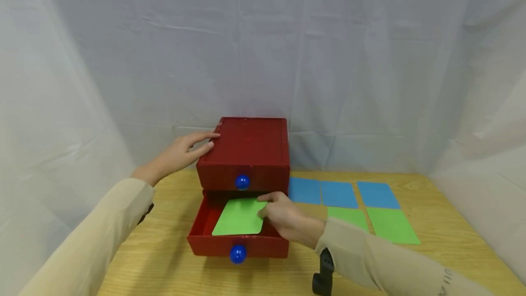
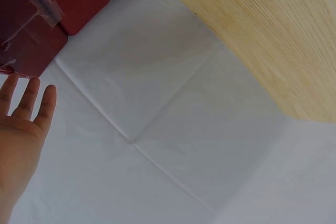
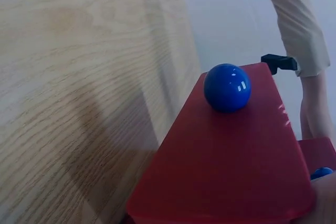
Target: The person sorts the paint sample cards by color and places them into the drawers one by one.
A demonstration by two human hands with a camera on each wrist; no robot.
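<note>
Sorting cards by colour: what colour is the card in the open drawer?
Green card, clearest in the head view.

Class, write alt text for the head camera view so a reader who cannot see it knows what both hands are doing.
A right hand holds a green card in the open lower drawer of a small red chest, while the left hand rests on the chest's top. Three blue cards and two more green cards lie on the wooden table beside it.

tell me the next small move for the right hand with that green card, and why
Probably let go of the green card and draw the right hand back. The card already lies inside the open lower drawer, while the fingers grip its right edge. The left hand rests flat on the red box, steadying it.
</note>
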